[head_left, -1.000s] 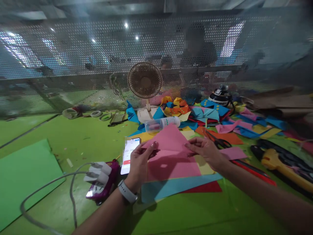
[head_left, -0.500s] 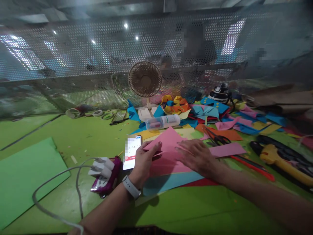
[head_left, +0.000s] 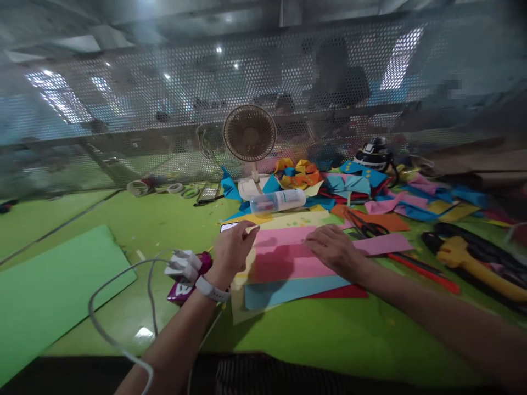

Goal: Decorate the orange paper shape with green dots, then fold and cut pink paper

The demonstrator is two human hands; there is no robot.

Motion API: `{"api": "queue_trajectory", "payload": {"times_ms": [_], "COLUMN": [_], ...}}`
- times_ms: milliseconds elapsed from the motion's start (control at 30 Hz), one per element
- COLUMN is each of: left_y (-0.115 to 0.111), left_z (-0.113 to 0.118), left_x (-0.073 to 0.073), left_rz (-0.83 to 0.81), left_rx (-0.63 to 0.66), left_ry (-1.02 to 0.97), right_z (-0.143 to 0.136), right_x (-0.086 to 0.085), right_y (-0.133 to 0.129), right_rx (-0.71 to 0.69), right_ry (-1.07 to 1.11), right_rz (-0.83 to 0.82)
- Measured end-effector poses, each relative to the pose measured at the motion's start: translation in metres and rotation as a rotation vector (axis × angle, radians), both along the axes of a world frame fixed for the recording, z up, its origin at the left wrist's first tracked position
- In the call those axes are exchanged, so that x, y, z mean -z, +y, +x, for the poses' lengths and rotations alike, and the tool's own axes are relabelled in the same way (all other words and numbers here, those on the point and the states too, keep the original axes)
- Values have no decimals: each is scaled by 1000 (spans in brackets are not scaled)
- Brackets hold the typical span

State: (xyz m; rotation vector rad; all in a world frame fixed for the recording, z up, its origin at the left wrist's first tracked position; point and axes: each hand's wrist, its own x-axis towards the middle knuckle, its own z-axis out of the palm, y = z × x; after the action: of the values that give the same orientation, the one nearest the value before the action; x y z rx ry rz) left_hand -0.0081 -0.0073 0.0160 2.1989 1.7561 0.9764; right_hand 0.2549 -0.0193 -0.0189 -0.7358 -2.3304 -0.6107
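My left hand (head_left: 234, 249), with a white watch band (head_left: 212, 289) at the wrist, is closed at the left edge of a pink paper sheet (head_left: 288, 263). Its thumb and forefinger come near each other by the sheet's upper left corner; what lies between them, if anything, is hidden. My right hand (head_left: 334, 249) rests on the sheet's right side, fingers bent and slightly apart, holding nothing visible. A crease or edge crosses the pink paper. Beneath it lie light blue paper (head_left: 296, 293), red paper (head_left: 341, 292) and pale yellow paper (head_left: 239, 307). A phone (head_left: 229, 226) is mostly hidden behind my left hand.
A fan (head_left: 250, 133) and a plastic bottle (head_left: 278, 201) stand and lie beyond the papers. Scissors (head_left: 370, 227), a red-handled tool (head_left: 428, 272) and a yellow-black tool (head_left: 473, 263) lie right. White chargers (head_left: 183, 267) with cables and green sheets (head_left: 61, 291) are left.
The raised pink paper now lies flatter. My left hand has shifted a little up and left, covering most of the phone; my right hand's fingers are more bent. The view has shifted slightly.
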Motion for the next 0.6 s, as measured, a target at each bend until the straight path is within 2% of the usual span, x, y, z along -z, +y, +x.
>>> {"api": "queue_trajectory", "payload": {"times_ms": [33,100,167,200,267,400,600], "left_y": [-2,-5,-8,-8,-8,-4,2], "left_z": [1,6,13,17,23,27,25], "left_x": [-2,-2,2,5,12,24,37], "left_rz": [82,143,89,53,11,-8,-57], "left_rx": [49,284,522,590,634,641,593], "left_ry": [80,178,260,297,337,328,187], "right_z": [0,-1,-2,-2,-2,1,1], "right_x": [0,1,3,5,9,15,13], "right_y": [0,-1,-1,-1,1,6,8], "right_rx": [-2,-4,-13,-19,-40,-90,-76], "right_ry": [-6,-13,-30,-36,-41,-23,98], "right_rz": [-22,-90,-181,-228,-322,-503,-719]}}
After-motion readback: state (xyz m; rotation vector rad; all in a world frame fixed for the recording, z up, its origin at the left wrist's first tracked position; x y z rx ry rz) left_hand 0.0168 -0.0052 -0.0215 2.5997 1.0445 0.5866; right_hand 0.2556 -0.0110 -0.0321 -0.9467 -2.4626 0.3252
